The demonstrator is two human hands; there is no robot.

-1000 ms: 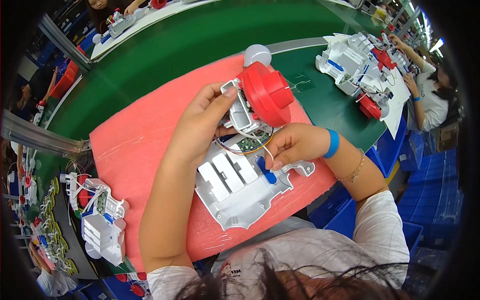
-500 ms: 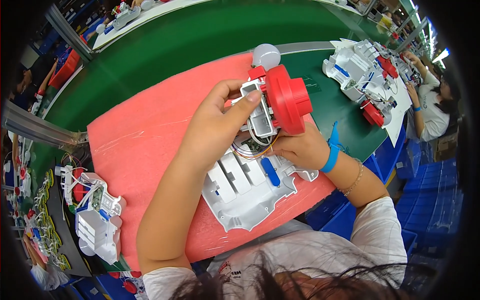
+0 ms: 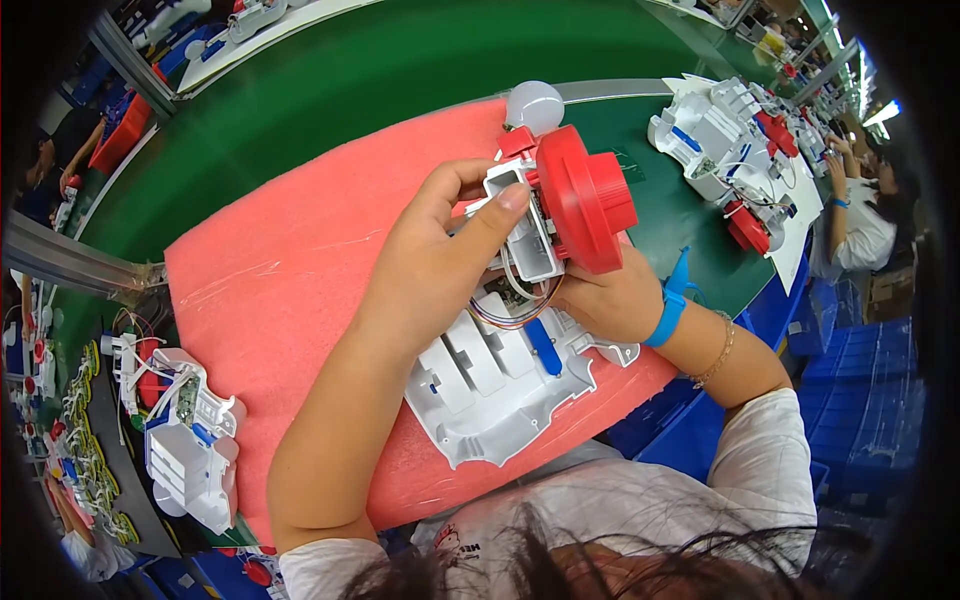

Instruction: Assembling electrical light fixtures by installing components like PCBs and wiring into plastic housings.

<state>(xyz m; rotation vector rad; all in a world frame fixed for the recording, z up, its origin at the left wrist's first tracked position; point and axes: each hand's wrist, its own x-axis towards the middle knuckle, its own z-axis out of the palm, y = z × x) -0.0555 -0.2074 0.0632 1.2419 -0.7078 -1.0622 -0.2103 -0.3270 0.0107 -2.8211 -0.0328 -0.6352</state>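
My left hand (image 3: 430, 245) grips a white plastic frame (image 3: 535, 245), thumb on its open boxy side and fingers behind. A big red wheel-like part (image 3: 580, 200) with a ribbed knob is joined to that frame. Below lies a white shell half (image 3: 490, 420), open side up, with a slim blue piece (image 3: 543, 346) in it. Thin coloured wires (image 3: 490, 318) loop between frame and shell. My right hand (image 3: 620, 300), blue band at its wrist, is closed under the red part beside the wires; its fingertips are largely hidden. A white ball (image 3: 534, 107) is beyond the red part.
A pink foam mat (image 3: 290, 260) lies under the work on a green bench. Another white shell assembly (image 3: 195, 440) sits at the left, and several more (image 3: 715, 140) at the right. A co-worker (image 3: 865, 220) is at the far right, near blue crates (image 3: 850, 390).
The frame with the red part has shifted slightly right and tilted a little. My right fingers have gone further behind it, and the wires sag closer to the shell.
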